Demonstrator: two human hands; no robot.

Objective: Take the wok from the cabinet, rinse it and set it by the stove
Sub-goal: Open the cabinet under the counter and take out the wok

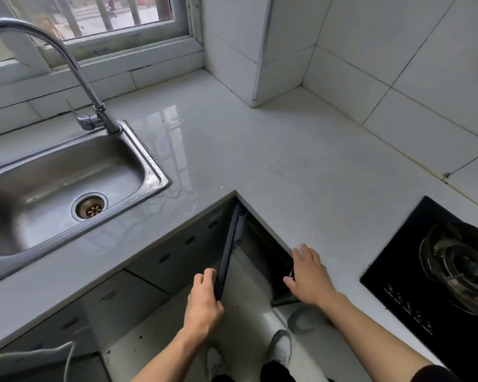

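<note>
White tiled kitchen: my left hand [203,304] grips one cabinet door [228,249]; right hand [309,274] lies flat-fingered on the table [260,150], one stove [436,285] beyond.

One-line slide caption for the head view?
Left hand grips the open cabinet door; right hand rests open at the countertop edge.

An L-shaped pale countertop [260,150] spans the frame from lower left to right. A stainless steel sink [149,164] is set into it at centre left, with a curved faucet [75,67] mounted at the sink's rear corner. A black glass stove [398,271] is set into the countertop at lower right. Water film lies on the surface just right of the sink.
</note>
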